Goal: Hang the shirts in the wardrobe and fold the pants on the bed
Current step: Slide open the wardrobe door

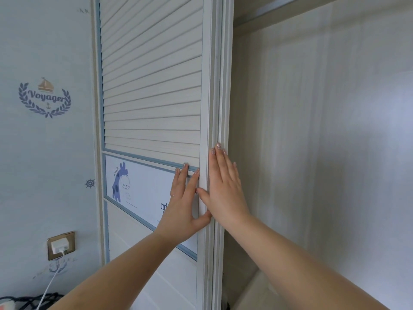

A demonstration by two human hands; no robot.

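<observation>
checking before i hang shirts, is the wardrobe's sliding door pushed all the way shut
No: the sliding door sits to the left, both hands flat on its edge, left hand, right hand, and the wardrobe interior is open beside it.

Wardrobe interior (324, 153) open right of sliding door (154, 86); door edge, both hands block left.

- Pale blue wall (44, 153) with a "Voyager" emblem (44, 98) and a ship's-wheel motif (90, 183).
- Brass-framed socket (60, 245) holding a white charger (59, 246), its cable (48, 289) trailing down.
- Soft daylight.
</observation>
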